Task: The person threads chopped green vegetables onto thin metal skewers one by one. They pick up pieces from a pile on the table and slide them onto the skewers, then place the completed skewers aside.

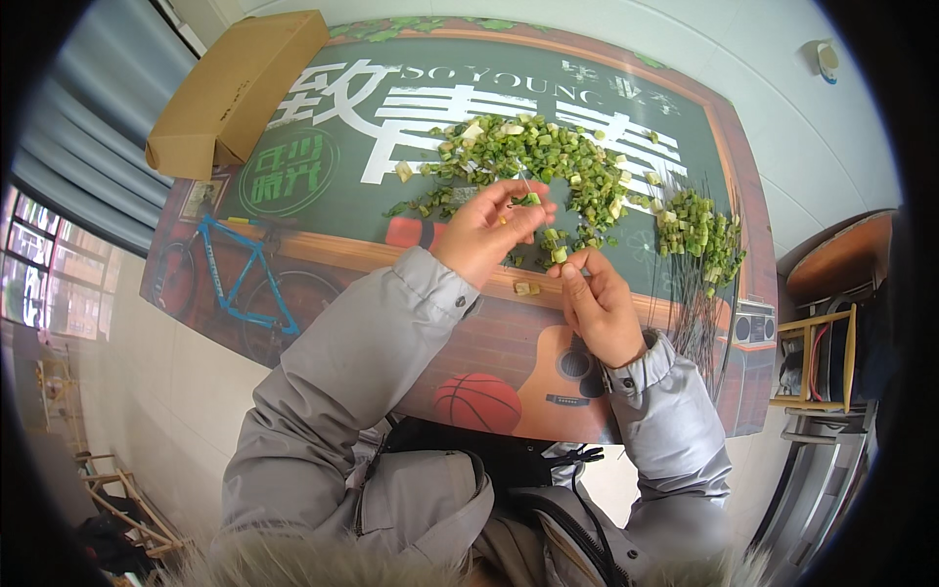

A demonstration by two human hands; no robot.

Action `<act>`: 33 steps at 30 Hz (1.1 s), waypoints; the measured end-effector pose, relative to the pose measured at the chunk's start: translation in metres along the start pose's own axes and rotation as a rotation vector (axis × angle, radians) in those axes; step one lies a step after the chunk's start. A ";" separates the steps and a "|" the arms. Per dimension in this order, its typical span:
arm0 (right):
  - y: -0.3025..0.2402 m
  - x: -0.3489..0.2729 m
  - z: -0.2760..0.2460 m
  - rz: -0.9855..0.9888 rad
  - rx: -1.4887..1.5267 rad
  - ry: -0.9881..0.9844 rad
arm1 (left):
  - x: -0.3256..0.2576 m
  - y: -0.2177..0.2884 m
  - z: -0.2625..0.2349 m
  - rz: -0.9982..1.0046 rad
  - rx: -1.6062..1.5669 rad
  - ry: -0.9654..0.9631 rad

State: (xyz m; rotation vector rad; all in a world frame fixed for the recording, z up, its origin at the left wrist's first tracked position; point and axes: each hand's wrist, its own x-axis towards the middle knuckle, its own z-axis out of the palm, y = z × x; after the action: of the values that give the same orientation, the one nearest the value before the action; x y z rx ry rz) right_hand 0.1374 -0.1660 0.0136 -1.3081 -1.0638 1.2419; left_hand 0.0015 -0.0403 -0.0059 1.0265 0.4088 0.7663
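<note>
My left hand (494, 227) is closed in a pinch on a small green piece (529, 200); a thin, light tip shows just above the fingers. Slightly nearer and to the right, the thumb and fingertips of my right hand (599, 301) pinch a pale green chunk (556, 247). Beyond both hands spreads a loose pile of chopped green and whitish pieces (538, 147), perhaps cut plant stalks. To the right lies a bundle of thin dark sticks or wires (694, 328), with green pieces (699, 235) clustered on their far ends. Small yellowish chunks (527, 289) lie apart, between my hands.
The table (469, 338) has a printed cover with a chalkboard, bicycle, basketball and guitar picture. An open brown cardboard box (240, 93) sits at its far left corner. Blue-grey curtains (108, 117) hang at the left. A wooden-framed chair (822, 362) stands at the right.
</note>
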 end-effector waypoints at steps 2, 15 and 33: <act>0.000 0.000 0.000 0.004 -0.003 -0.004 | 0.003 0.001 -0.005 -0.029 -0.068 0.042; 0.002 0.000 0.001 -0.024 -0.032 0.007 | -0.001 0.001 -0.007 -0.094 -0.030 -0.005; 0.003 0.001 -0.003 -0.018 0.035 0.108 | 0.017 0.027 -0.020 0.064 0.469 0.103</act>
State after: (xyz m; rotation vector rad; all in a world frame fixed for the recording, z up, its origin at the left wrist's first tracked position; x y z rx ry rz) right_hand 0.1408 -0.1652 0.0102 -1.3214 -0.9712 1.1585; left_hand -0.0095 -0.0077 0.0088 1.4460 0.6669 0.8017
